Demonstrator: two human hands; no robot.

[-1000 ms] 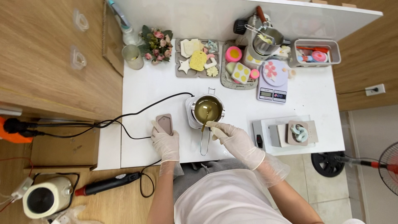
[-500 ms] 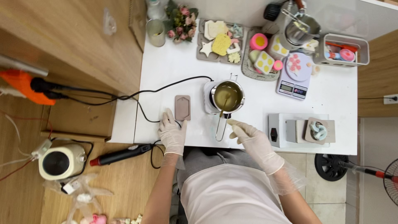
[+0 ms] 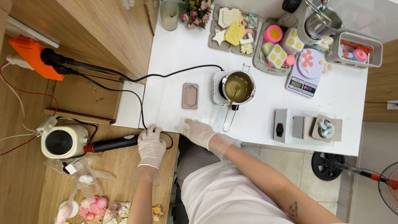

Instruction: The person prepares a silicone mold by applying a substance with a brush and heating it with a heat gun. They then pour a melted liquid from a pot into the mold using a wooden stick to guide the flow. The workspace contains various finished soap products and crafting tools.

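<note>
While the black-and-red heat gun [image 3: 111,144] lies on the low wooden surface just left of the white table [image 3: 178,58], the gloved left hand [image 3: 151,146] rests over its black end, fingers curled down around it where the black cord [image 3: 141,103] loops past. The tool's red tip points at a cream round appliance [image 3: 62,141] beside it. The gloved right hand [image 3: 199,132] lies flat on the table's near edge, fingers loosely spread and holding nothing. Just beyond it stands a metal pot [image 3: 237,87] of yellowish liquid on a small white hotplate [image 3: 218,85], its handle pointing toward the person. A pinkish rectangular mould [image 3: 190,96] lies left of the hotplate. Farther right sit a digital scale [image 3: 304,72] and a grey box [image 3: 290,126]; trays of pale shaped pieces [image 3: 232,29] line the far edge.
</note>
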